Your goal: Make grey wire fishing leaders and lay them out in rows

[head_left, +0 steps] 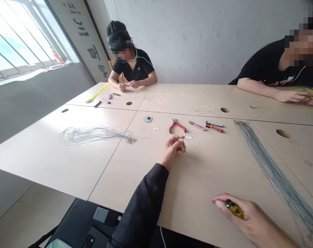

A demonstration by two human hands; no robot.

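Note:
My left hand [174, 148] hovers over the middle of the table with fingers curled and thumb drawn in; whatever they pinch, if anything, is too small to make out. Just beyond it lie red-handled pliers [177, 126] and a small white label with a red border [188, 137]. At the lower right, my right hand [252, 218] is closed around a yellow lighter [235, 209] with a dark metal top. A long bundle of blue-grey threads [272, 165] stretches along the table to the right of it.
Another thread bundle [94, 134] lies at left. Pink-handled snips [197, 125], markers [214, 126], a round grey disc [147, 119] and a second label [155, 129] lie mid-table. Cable holes [284, 133] pierce the tabletop. Two people sit opposite, their hands [129, 85] busy with small items.

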